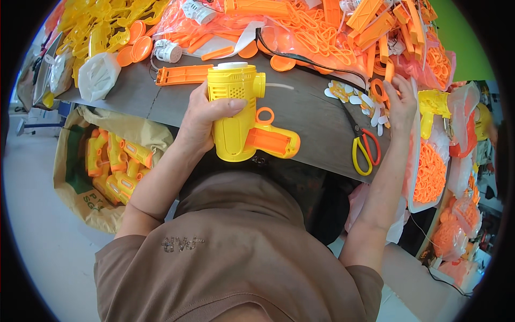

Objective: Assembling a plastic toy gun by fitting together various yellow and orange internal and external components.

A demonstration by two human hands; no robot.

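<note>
A grey worktop (pixel 316 121) stretches before me, orange parts (pixel 316 32) heaped along its far side. The yellow toy (pixel 230 121) is left of the scissors (pixel 358 131), in my left hand (pixel 202 118), which is closed around its body with the thumb across it. My right hand (pixel 401 102) is just beyond the scissors, well apart from the toy, fingers half curled near an orange ring (pixel 373 87); I can't tell whether they grip anything.

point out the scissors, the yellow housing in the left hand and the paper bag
Scissors (pixel 358 130): head view, on the pivot.
Yellow housing (pixel 232 130): head view, on its body.
Paper bag (pixel 119 120): head view, on its upper rim.
</note>
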